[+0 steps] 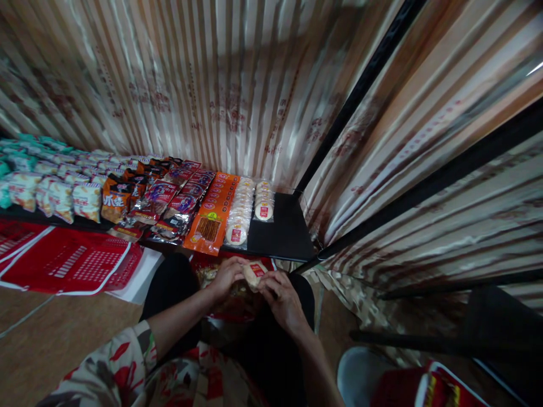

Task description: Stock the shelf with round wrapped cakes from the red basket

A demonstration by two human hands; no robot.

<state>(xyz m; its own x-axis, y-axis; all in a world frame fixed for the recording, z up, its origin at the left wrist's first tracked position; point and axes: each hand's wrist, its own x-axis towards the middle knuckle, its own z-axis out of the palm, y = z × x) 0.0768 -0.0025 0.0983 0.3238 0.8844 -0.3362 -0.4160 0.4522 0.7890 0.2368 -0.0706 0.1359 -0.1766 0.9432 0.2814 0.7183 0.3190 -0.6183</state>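
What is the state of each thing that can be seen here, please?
Left hand: gripping the round packet
Right hand: gripping its other side
Round packet: held between both hands
Orange packet: lying flat on the black shelf
White round packets: overlapping in two rows
Striped curtain: hanging in folds

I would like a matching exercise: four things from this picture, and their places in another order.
1. Round labelled pack nearest the lap
2. Long orange packet
3. Striped curtain
4. Teal packets

A. behind the black shelf
B. at its far left
C. between left hand and right hand
D. beside white round packs

Pairs: 1-C, 2-D, 3-A, 4-B
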